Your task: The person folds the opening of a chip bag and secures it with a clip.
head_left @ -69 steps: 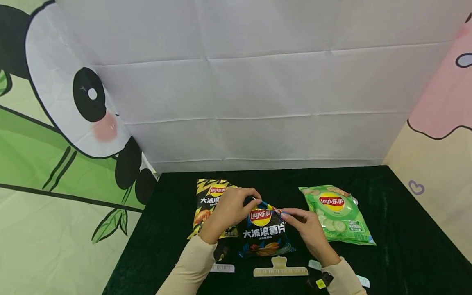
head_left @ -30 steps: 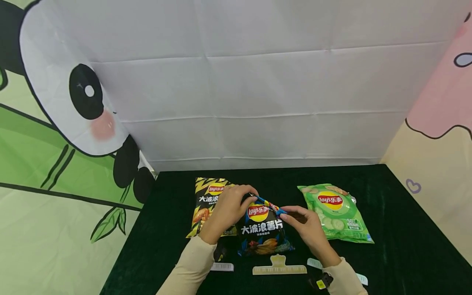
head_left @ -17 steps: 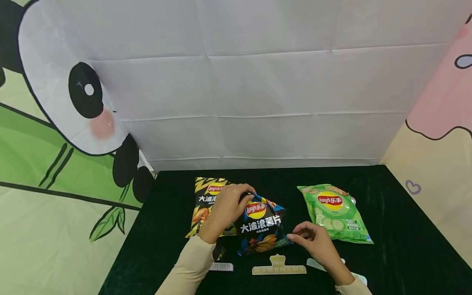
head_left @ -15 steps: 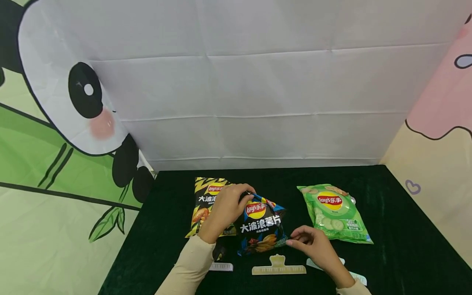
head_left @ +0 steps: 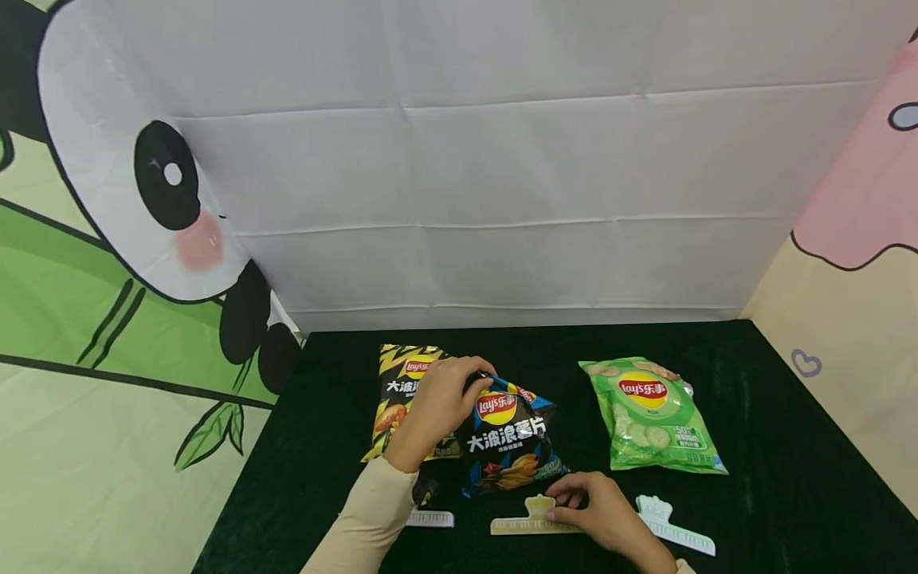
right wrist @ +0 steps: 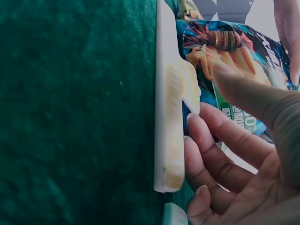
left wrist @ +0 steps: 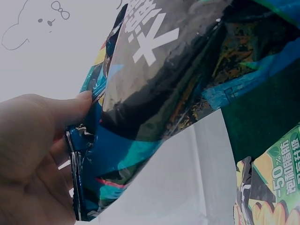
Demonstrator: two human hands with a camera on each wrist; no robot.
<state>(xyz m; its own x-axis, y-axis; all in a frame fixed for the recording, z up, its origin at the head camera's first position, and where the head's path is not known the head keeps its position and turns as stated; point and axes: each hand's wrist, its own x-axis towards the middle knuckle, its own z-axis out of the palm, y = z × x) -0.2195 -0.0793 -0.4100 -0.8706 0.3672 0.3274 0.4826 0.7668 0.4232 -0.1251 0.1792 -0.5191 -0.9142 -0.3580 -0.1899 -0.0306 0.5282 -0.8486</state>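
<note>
My left hand [head_left: 448,399] pinches the folded top edge of a black-and-blue Lay's chip bag [head_left: 508,446] between thumb and fingers. In the left wrist view the crimped blue edge of the chip bag [left wrist: 136,112] lies in that grip. My right hand [head_left: 591,506] is at the right end of a pale yellow bag clip [head_left: 527,526] lying in front of the bag. In the right wrist view its fingertips are right at the handle of the yellow clip [right wrist: 174,117], with the thumb raised apart from the fingers.
A yellow-and-black chip bag [head_left: 390,406] lies behind my left hand. At the right lies a green chip bag [head_left: 653,418], with a pale mint clip [head_left: 674,530] in front. A white clip [head_left: 432,519] shows partly beside my left sleeve. Dark green cloth [head_left: 774,478] covers the table.
My right hand has let go of the bag's folded top and moved down to the yellow clip, uncovering the mint clip. The left hand keeps its grip; the bag has tilted slightly.
</note>
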